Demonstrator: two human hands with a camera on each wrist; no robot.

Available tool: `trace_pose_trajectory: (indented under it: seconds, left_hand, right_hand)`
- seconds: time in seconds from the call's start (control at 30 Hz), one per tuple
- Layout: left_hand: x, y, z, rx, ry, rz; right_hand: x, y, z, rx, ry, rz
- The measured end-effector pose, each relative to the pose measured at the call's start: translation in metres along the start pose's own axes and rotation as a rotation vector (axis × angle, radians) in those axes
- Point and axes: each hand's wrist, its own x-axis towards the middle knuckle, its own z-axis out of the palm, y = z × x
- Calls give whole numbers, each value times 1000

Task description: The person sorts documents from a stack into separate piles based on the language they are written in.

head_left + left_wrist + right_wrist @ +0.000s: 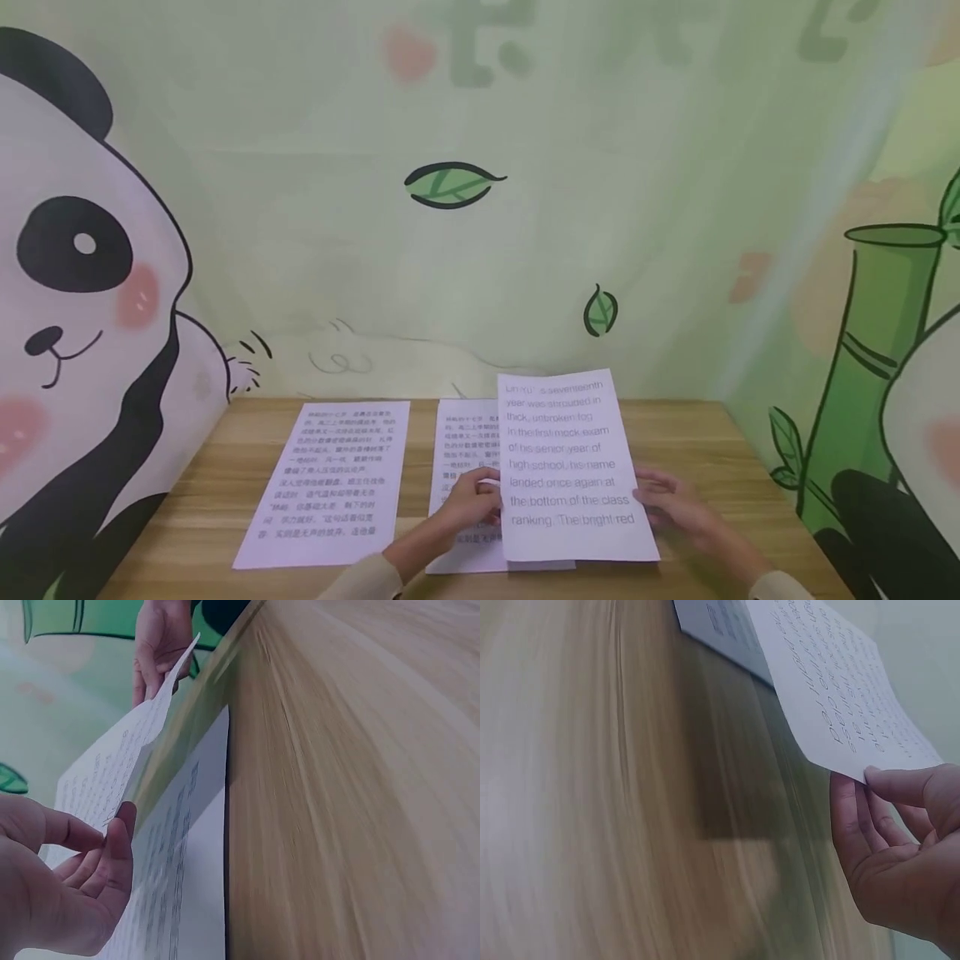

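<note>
A sheet of paper [568,467] printed with large English text is held up above the table, its face toward the head camera. My left hand [471,500] pinches its left edge between thumb and fingers. On the opposite edge, my right hand [675,504] grips the sheet, thumb on the printed face and fingers behind, as the right wrist view shows of that hand [900,840]. Beneath it lies a second sheet [457,550] with Chinese text, partly covered by the raised paper and my left hand. The raised sheet [112,761] bends slightly in the left wrist view.
Another sheet with Chinese text [330,483] lies flat at the left of the wooden table [202,467]. Behind the table's far edge hangs a green backdrop [315,250] printed with pandas, leaves and bamboo.
</note>
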Motion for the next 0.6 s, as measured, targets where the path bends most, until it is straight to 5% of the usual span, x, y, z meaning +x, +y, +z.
trace_pose_trajectory:
  seconds: [0.4,0.6]
  left_hand:
    - [26,17,87,43,-45,-2]
    - [34,17,116,-19,-112,25]
  right_hand:
    - [-26,21,-64,-42,256,124]
    - [-33,31,-82,-104,315,142]
